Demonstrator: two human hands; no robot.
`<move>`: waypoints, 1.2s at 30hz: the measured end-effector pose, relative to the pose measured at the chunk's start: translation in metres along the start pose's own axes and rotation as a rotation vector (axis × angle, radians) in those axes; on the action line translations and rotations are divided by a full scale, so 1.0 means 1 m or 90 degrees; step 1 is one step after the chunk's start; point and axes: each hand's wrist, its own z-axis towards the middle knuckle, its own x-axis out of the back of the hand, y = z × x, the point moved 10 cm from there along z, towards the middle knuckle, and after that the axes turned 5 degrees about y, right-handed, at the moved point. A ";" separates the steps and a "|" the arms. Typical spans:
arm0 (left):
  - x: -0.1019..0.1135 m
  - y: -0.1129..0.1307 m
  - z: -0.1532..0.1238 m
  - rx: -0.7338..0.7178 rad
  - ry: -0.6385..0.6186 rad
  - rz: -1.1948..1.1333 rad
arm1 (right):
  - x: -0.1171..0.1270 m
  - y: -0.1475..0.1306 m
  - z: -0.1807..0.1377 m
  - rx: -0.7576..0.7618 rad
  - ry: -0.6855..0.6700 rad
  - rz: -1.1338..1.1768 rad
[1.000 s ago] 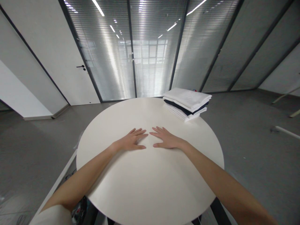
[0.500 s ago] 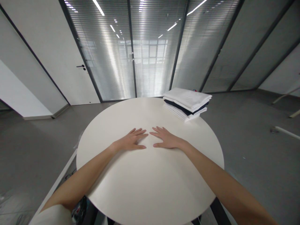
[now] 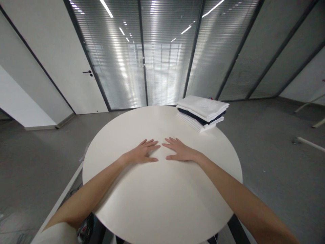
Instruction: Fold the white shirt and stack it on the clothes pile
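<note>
My left hand (image 3: 142, 152) lies flat, palm down, near the middle of a round white table (image 3: 157, 200), fingers stretched out and holding nothing. My right hand (image 3: 179, 151) lies flat beside it in the same way, fingertips almost meeting those of the left. A stack of folded cloths (image 3: 201, 112), white with a dark navy one in between, sits at the table's far right edge, well beyond both hands.
Glass partitions with blinds (image 3: 162, 54) and a white door (image 3: 63, 57) stand behind the table. Grey floor (image 3: 274, 152) surrounds it. A white low edge (image 3: 59, 200) runs beside the table at the lower left.
</note>
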 end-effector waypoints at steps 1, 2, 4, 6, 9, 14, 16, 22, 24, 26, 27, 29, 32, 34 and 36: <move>0.000 0.000 0.000 0.000 0.001 -0.001 | 0.000 0.000 0.000 -0.001 0.000 -0.001; 0.000 0.001 0.000 0.000 0.003 -0.002 | 0.000 0.000 0.000 -0.001 -0.001 -0.003; 0.000 0.001 0.000 0.001 0.004 -0.001 | 0.000 0.000 -0.001 -0.004 -0.003 -0.006; 0.000 0.000 0.000 0.003 0.003 -0.001 | 0.000 0.000 0.000 -0.005 -0.004 -0.002; 0.000 0.000 0.000 -0.001 0.004 -0.003 | -0.001 0.001 0.000 -0.007 0.001 0.003; -0.001 -0.001 0.000 -0.005 0.003 0.000 | -0.001 0.001 0.001 0.001 0.002 -0.006; -0.002 -0.002 0.000 -0.003 -0.002 0.003 | -0.001 0.001 0.001 0.004 0.003 -0.006; -0.002 -0.002 0.001 0.002 -0.004 0.005 | 0.000 0.000 0.000 0.000 -0.001 -0.005; -0.001 -0.001 0.000 0.004 -0.002 0.004 | 0.000 0.000 0.000 0.000 -0.002 -0.004; -0.001 -0.001 0.000 0.006 -0.004 0.005 | 0.000 0.000 0.000 0.000 -0.002 -0.001; -0.001 -0.001 0.000 0.006 -0.007 0.005 | -0.001 0.000 0.000 0.001 -0.001 0.001; -0.001 0.000 0.000 0.006 -0.011 0.007 | -0.001 0.001 0.000 0.002 0.004 0.004; -0.001 0.000 0.001 0.005 -0.011 0.009 | -0.002 0.003 0.001 0.003 0.008 0.001; -0.001 0.000 0.001 0.007 -0.010 0.008 | -0.002 0.003 0.001 0.006 0.006 -0.001; -0.001 0.000 0.001 0.008 -0.010 0.004 | -0.002 0.002 0.001 0.007 0.003 0.002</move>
